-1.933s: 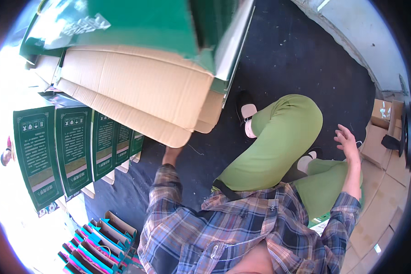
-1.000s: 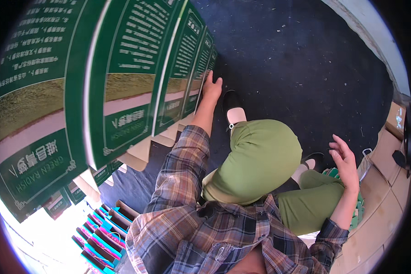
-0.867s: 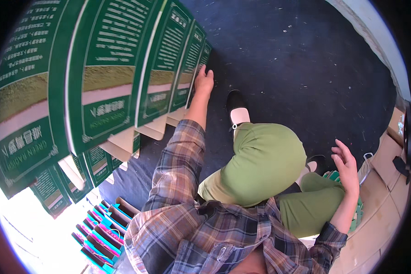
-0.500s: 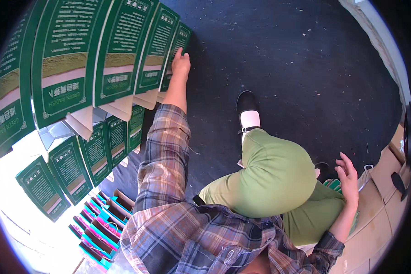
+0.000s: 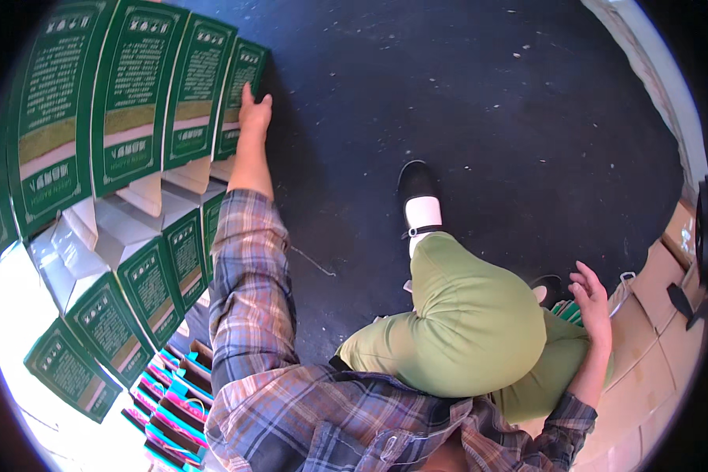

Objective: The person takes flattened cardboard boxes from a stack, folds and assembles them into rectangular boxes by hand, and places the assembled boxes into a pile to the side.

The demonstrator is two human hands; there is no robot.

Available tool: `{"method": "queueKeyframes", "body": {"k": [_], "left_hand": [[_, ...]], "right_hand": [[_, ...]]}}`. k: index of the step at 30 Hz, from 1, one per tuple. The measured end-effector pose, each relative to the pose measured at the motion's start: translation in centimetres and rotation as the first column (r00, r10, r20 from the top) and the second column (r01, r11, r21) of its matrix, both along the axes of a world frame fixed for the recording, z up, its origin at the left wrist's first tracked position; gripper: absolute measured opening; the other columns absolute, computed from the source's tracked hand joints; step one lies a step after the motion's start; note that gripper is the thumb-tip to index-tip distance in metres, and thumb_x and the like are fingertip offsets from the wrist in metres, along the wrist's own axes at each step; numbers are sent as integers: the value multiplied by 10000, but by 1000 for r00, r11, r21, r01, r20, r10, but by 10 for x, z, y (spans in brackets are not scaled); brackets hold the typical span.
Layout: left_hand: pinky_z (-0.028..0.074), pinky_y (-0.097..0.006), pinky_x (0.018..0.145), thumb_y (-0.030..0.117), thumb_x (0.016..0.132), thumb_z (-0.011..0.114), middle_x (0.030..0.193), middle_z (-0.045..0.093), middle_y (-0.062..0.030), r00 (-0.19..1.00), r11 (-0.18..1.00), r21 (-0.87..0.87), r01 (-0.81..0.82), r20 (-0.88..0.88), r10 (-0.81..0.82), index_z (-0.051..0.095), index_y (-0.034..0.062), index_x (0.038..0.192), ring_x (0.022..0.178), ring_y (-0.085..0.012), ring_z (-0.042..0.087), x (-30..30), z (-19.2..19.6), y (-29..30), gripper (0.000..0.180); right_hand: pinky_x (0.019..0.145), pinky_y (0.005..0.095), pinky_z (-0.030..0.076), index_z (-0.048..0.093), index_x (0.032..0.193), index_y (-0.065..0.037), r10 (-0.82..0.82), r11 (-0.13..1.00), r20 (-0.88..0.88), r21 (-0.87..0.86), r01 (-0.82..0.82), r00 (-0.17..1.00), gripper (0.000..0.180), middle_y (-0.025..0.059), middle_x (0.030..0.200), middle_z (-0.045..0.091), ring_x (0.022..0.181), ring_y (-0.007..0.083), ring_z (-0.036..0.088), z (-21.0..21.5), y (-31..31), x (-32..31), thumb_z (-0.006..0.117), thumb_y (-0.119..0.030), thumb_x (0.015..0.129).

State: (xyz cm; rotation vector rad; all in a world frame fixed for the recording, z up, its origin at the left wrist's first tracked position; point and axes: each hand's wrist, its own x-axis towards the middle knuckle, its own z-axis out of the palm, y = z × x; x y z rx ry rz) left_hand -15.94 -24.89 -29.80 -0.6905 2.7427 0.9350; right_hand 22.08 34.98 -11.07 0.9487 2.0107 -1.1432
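Fingers of the left hand [image 5: 253, 112] lie flat and close together against the lower edge of the last green box [image 5: 240, 98] in a row of tall green boxes [image 5: 134, 94] standing side by side on the left; the arm in a plaid sleeve [image 5: 248, 283] stretches straight out to it. Fingers of the right hand [image 5: 591, 303] are loosely spread and slightly curled, holding nothing, hovering beside the raised knee in green trousers [image 5: 472, 322]. Underfoot is a dark, rough floor [image 5: 464, 94] flecked with pale specks, bounded at the upper right by a light wall edge [image 5: 653, 71]. One foot in a black shoe [image 5: 418, 193] with a white sock rests on that floor. More green boxes with open white flaps [image 5: 126, 275] lean lower on the left, and below them sit teal and pink packets [image 5: 177, 401] in a carton. Brown cardboard cartons [image 5: 653, 315] stand at the right, just beside the right hand.
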Motion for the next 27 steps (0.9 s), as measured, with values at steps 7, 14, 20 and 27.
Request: {"method": "queueKeyframes", "body": {"k": [7,14,20,27], "left_hand": [[333,-397,1067,283,819,647,1393,425,-242,983,981,55,184,6,-184,355,79,1427,1298,-359,406,58,-23,20,704],[370,-374,1039,243,850,629,1307,530,-191,886,887,12,462,37,-462,520,30,1305,1228,-304,490,182,-44,37,514],[386,-393,1029,133,811,677,1270,538,-183,848,840,131,526,-13,-530,551,18,1253,1189,-320,502,246,-59,22,474],[399,-340,1002,118,894,604,1244,567,-122,935,795,523,308,-11,-354,560,41,1250,1153,-226,531,185,-11,46,368]], "right_hand": [[825,241,469,478,1343,-68,13,1000,-89,-23,-15,996,465,75,1133,598,947,111,564,-3,-11,11,543,3,888],[858,326,493,491,1332,-108,81,997,-158,2,-82,984,446,145,1136,627,996,199,607,13,-29,5,573,-72,895],[841,356,502,506,1312,-99,231,972,-247,93,-214,941,449,161,1123,631,957,245,630,19,-51,-20,613,-147,878],[920,409,477,492,1312,-72,390,919,-384,212,-332,837,458,167,1171,598,1065,322,588,53,-81,-32,593,-190,882]]}}
